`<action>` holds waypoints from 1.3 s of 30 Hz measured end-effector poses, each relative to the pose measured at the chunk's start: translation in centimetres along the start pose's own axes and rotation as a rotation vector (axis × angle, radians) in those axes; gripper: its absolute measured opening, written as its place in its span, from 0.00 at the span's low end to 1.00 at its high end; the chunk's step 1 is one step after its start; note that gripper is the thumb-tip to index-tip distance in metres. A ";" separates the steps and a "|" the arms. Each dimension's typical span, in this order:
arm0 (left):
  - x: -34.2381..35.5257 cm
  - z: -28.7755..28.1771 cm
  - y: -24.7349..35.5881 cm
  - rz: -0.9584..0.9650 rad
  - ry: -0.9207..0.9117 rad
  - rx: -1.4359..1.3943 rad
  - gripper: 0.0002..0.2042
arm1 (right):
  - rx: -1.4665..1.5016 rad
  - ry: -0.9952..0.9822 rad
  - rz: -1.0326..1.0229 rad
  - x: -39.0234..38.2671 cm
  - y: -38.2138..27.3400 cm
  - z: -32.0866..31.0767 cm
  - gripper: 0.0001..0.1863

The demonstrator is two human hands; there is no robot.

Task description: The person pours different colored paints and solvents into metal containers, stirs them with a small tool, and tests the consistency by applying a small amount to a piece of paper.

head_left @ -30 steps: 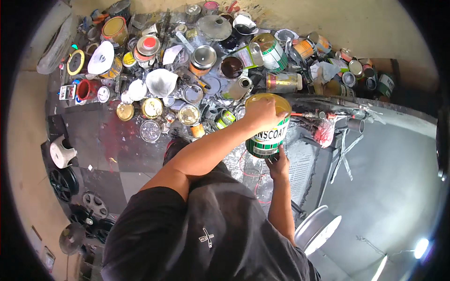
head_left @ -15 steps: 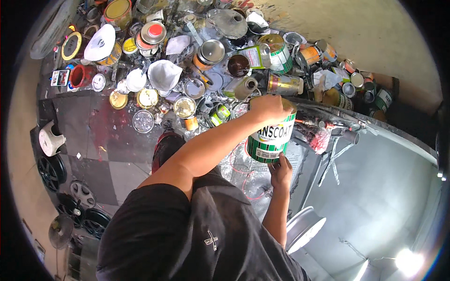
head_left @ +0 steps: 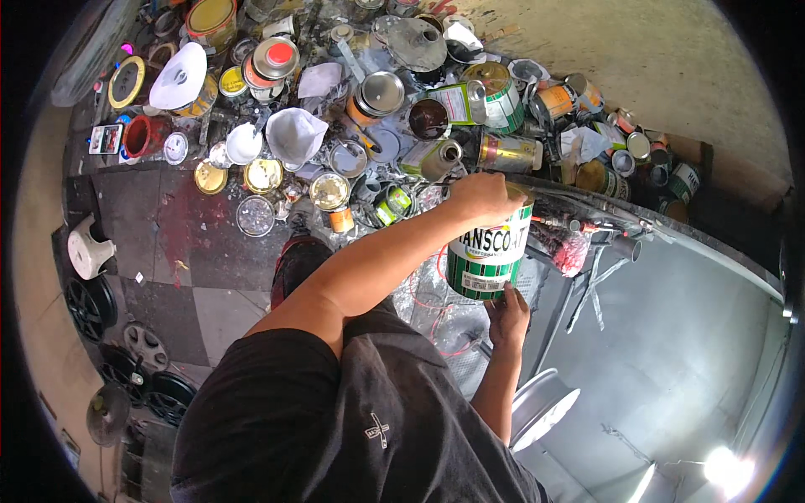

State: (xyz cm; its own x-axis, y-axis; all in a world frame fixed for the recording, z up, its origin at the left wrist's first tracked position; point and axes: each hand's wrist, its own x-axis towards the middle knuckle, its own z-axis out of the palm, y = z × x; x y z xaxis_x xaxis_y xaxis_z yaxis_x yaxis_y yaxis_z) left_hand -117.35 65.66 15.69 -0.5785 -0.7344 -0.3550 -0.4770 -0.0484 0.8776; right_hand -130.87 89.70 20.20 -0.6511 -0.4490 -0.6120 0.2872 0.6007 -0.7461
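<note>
A green and white paint can (head_left: 489, 251) is held up in front of me, slightly tilted, its printed label facing me. My left hand (head_left: 485, 199) reaches across from the left and is closed over the can's top edge; its fingertips are hidden behind the rim. Under the can's lower edge is my right hand (head_left: 508, 318), thumb up against the side and the other fingers curled beneath, partly out of sight. Beyond the can lie a metal thinner can (head_left: 436, 159) with a round spout and a gold tin (head_left: 509, 152) on its side.
A cluttered bench holds many paint tins, an orange-labelled can (head_left: 379, 94), a white paper strainer (head_left: 295, 136) and a red pot (head_left: 147, 137). Right of my hands stand a metal stand (head_left: 594, 285) and a spray gun hose fitting (head_left: 579, 225). Wheel rims (head_left: 543, 407) lie on both sides.
The paint can has come slightly down and toward me, turning so more of its label shows. Both hands have moved with it and keep their hold.
</note>
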 end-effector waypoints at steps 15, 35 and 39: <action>0.1 -0.6 0.1 -0.002 -0.030 -0.039 0.32 | 0.021 -0.035 -0.021 -1.1 -0.6 -0.9 0.19; -0.5 -1.1 0.4 0.008 -0.086 -0.051 0.32 | 0.029 -0.010 -0.049 -2.8 -1.3 -0.6 0.22; -0.6 -1.1 0.5 0.003 -0.078 -0.050 0.32 | 0.045 -0.048 -0.048 -2.8 -1.1 -0.7 0.22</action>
State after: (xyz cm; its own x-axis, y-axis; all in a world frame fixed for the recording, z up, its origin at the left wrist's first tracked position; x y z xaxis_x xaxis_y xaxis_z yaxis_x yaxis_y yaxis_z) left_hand -116.51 65.33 16.73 -0.6305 -0.6796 -0.3750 -0.4431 -0.0815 0.8928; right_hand -129.83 90.79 22.93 -0.6307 -0.5084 -0.5863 0.2881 0.5481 -0.7852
